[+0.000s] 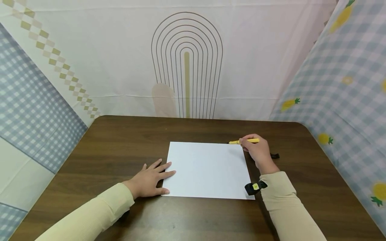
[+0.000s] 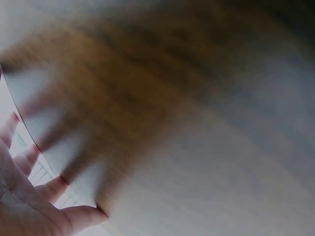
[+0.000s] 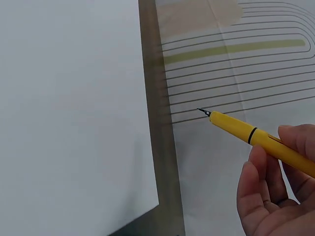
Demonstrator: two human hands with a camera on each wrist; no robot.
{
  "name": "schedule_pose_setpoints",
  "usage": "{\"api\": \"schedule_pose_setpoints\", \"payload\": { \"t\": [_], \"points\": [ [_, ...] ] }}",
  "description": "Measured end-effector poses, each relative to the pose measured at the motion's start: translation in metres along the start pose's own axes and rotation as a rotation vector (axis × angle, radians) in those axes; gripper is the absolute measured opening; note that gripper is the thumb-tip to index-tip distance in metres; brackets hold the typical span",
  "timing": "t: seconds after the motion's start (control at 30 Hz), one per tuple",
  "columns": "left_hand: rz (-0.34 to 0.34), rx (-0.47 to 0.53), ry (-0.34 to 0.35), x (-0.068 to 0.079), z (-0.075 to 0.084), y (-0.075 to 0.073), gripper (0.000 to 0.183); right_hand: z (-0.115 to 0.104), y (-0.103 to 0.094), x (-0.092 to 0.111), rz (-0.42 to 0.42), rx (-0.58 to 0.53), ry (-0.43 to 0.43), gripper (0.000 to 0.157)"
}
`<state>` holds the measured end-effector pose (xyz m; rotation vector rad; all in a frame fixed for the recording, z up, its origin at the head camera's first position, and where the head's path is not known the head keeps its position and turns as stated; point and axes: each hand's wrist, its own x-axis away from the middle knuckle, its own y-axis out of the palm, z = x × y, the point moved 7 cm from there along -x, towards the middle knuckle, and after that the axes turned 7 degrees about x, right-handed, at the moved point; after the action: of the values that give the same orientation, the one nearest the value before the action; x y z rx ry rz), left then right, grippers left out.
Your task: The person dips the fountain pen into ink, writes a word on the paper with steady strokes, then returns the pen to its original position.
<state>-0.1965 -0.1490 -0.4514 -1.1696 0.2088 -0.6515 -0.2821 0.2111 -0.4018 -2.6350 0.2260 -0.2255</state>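
A sheet of white paper (image 1: 208,170) lies flat on the brown wooden table, its long side running left to right. My left hand (image 1: 152,179) rests with fingers spread at the paper's left edge, several fingertips on the sheet. In the left wrist view the left hand (image 2: 34,201) appears at the lower left, beside a blurred, shiny surface. Between thumb and fingers, my right hand (image 1: 257,150) pinches a yellow fountain pen (image 3: 236,129) near the paper's top right corner. The pen's dark nib (image 3: 203,112) is uncapped and points left; whether it touches anything cannot be told.
The table (image 1: 129,144) has rounded far corners. Behind it hangs a white cloth (image 1: 250,67) printed with arches. Checked cloths hang at both sides, the right cloth (image 1: 340,87) with pineapples. A black strapped device (image 1: 254,187) is at the right wrist, over the paper's right edge.
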Motion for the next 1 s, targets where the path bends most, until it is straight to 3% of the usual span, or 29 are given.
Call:
{"api": "schedule_pose_setpoints", "payload": {
  "t": [0.67, 1.0],
  "points": [
    [-0.009, 0.009, -0.010, 0.000, -0.001, 0.001, 0.068, 0.001, 0.042, 0.007, -0.038, 0.014, 0.050, 0.025],
    [-0.008, 0.002, -0.003, -0.001, 0.000, 0.000, 0.068, -0.002, 0.060, 0.011, -0.060, -0.007, 0.022, 0.021]
  ]
}}
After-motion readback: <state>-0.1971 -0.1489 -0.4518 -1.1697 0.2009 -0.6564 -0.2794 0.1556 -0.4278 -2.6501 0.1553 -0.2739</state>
